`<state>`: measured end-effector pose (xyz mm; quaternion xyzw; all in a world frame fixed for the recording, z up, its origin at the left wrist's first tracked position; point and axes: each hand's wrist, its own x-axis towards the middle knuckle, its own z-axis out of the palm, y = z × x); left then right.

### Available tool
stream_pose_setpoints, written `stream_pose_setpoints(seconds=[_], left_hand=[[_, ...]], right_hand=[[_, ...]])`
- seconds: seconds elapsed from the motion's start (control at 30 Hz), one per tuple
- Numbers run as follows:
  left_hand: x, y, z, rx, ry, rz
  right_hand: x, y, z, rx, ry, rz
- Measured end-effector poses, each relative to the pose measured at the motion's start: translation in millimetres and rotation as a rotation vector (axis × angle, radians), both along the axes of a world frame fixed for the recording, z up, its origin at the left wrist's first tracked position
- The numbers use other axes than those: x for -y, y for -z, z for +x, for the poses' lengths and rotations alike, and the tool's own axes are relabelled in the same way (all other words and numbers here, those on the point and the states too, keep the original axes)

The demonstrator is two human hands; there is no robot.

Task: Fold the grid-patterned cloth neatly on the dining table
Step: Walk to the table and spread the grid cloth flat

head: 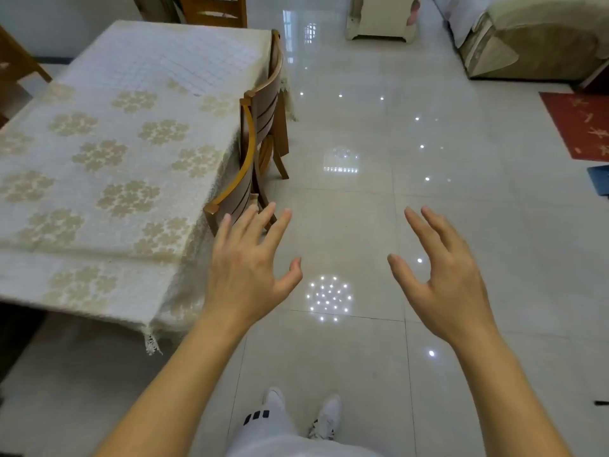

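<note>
The grid-patterned cloth [184,61], pale white with thin grid lines, lies spread flat on the far half of the dining table [82,258], which wears a cream floral lace tablecloth. Both of my hands hover over the tiled floor, to the right of the table and well short of the cloth. My left hand [250,268] is open with fingers spread, beside the table's near right corner. My right hand [441,275] is open too, palm turned inward, holding nothing.
Two wooden chairs [260,133] are tucked along the table's right side, another chair [214,9] stands at the far end. A sofa [527,37] and a red mat [580,123] lie to the right. Glossy floor tiles [362,209] stretch ahead of my feet.
</note>
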<state>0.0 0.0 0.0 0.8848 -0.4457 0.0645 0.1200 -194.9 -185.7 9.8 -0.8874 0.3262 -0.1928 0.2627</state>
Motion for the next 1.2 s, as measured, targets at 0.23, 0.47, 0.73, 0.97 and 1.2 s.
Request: stream_pose_setpoints(seconds=[0.23,0.47,0.73,0.97,1.2], left_hand=[[26,-4,-6,-0.001,-0.031,-0.015],[54,1,18,-0.02,-0.052,-0.039],[102,10,86,-0.045,-0.044,-0.081],[154,0,173,-0.07,0.009,-0.11],[206,0,226,-0.088,0.065,-0.112]], right_hand=[[27,2,4,0.017,-0.021,-0.008],[55,5,28,0.002,-0.016,0.005],[100,7,91,-0.037,-0.006,-0.006],[147,-9,176,-0.061,0.025,-0.028],[186,-6,231,-0.056,0.046,-0.031]])
